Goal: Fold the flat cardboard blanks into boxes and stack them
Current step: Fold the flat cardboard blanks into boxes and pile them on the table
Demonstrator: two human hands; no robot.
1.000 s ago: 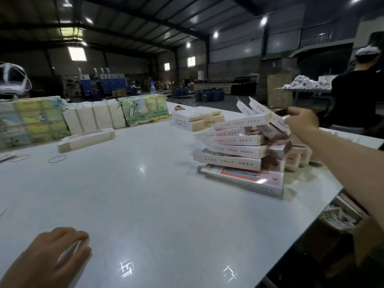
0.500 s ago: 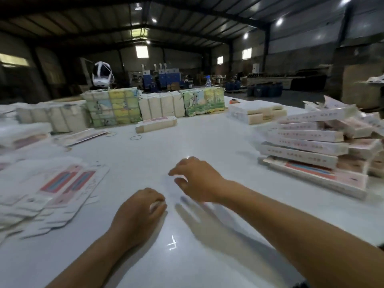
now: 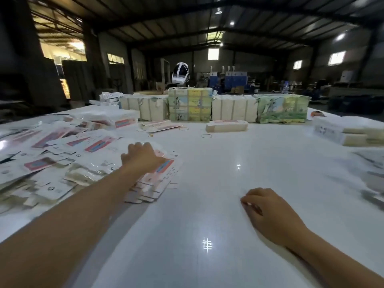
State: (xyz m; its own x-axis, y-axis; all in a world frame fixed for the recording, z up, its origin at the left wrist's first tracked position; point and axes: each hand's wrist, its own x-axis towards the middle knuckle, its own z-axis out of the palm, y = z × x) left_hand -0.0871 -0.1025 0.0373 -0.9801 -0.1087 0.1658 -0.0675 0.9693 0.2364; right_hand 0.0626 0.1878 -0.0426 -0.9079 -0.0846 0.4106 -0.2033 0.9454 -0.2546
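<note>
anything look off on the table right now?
The flat blanks on the left lie in a loose, overlapping sprawl, not a squared pile. Loose rubber bands lie scattered mid-table. The wrapper on the green printed bundle looks torn at its corner.

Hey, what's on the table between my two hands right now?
Nothing: in the head view, only bare white table lies between the left hand, resting on the flat blanks, and the right hand.
</note>
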